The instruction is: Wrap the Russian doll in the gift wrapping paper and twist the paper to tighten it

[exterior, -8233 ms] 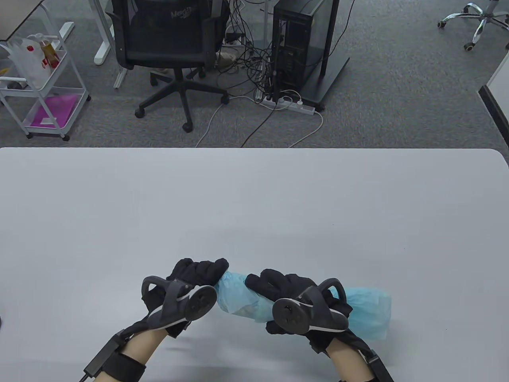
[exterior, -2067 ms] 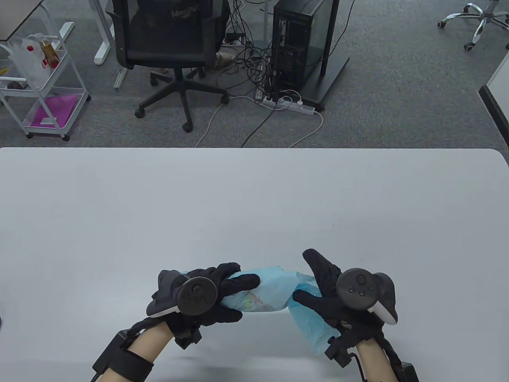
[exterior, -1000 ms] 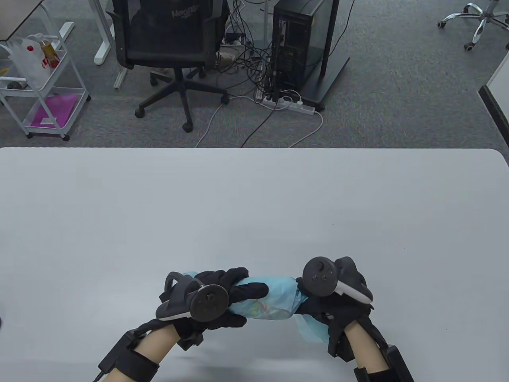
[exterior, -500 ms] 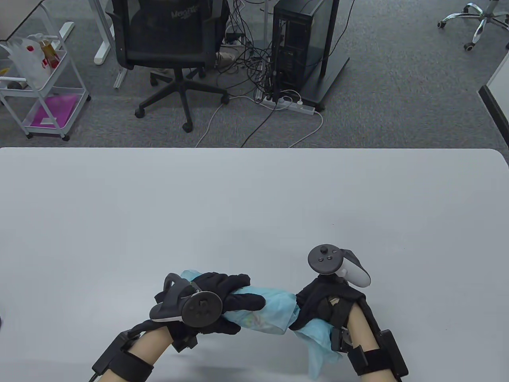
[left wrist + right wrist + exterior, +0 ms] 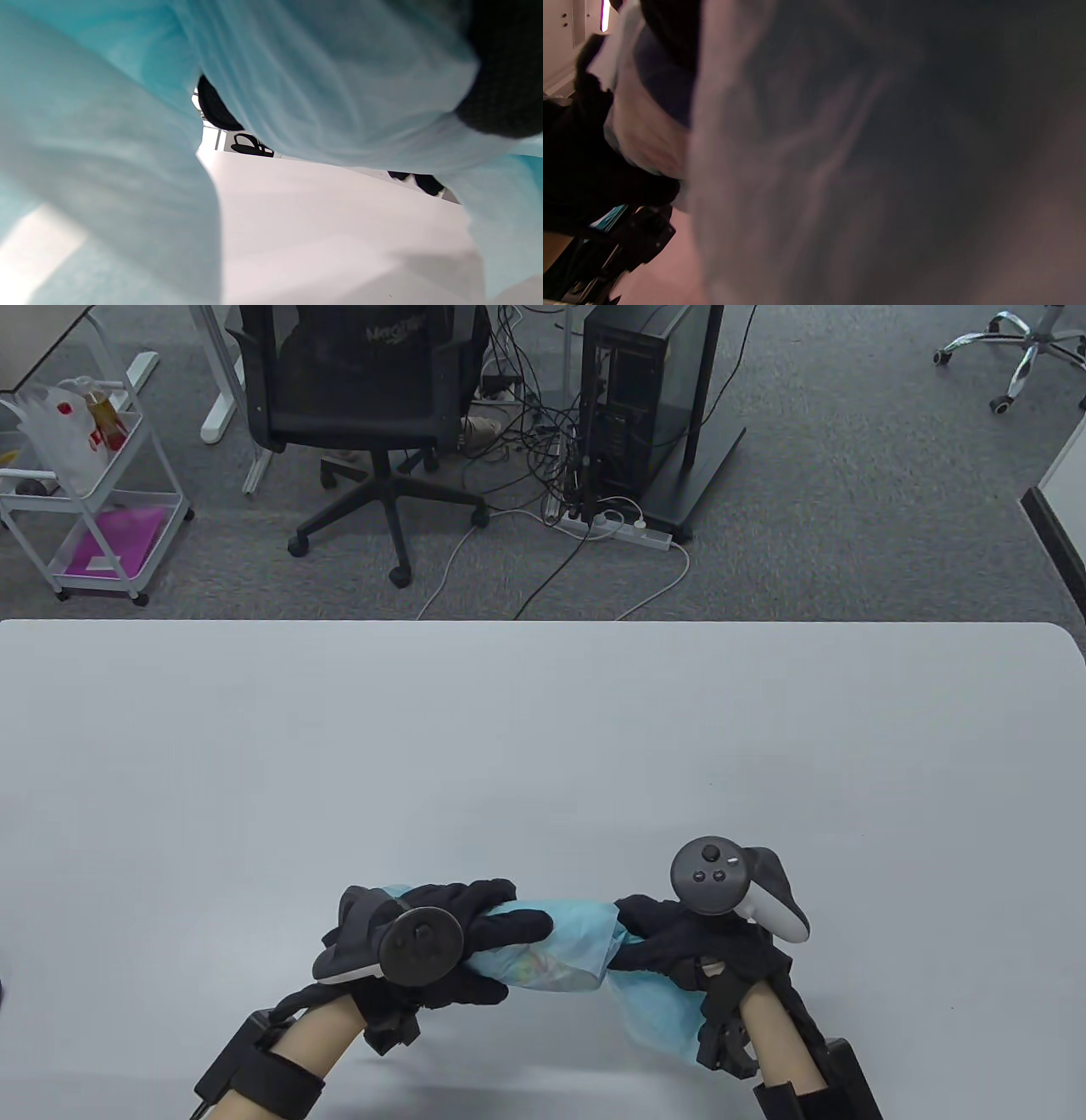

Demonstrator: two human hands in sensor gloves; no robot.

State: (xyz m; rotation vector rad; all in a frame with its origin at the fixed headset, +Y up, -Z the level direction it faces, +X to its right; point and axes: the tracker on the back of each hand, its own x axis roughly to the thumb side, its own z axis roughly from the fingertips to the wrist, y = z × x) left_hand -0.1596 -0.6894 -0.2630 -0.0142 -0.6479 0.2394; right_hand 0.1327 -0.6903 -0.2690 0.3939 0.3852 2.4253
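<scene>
The Russian doll [image 5: 543, 967] lies rolled inside light blue wrapping paper [image 5: 573, 933], its painted colours faintly showing through. I hold the bundle just above the white table [image 5: 543, 729] near the front edge. My left hand [image 5: 484, 937] grips the left part of the bundle, fingers curled over the top and thumb along its front. My right hand [image 5: 670, 946] grips the gathered paper at the bundle's right end; a loose paper tail [image 5: 662, 1005] hangs beneath that wrist. Blue paper [image 5: 106, 169] fills the left wrist view. The right wrist view is dark and blurred by paper [image 5: 882, 169].
Beyond the table's far edge stand an office chair [image 5: 356, 398], a computer tower [image 5: 636, 398] with tangled cables, and a white cart [image 5: 93, 500] at far left. The bundle and both hands are the only things over the table.
My right hand has rolled back from its turned-over pose, its tracker swinging toward me, while still holding the paper's right end. The tail now hangs shorter. My left hand has barely moved.
</scene>
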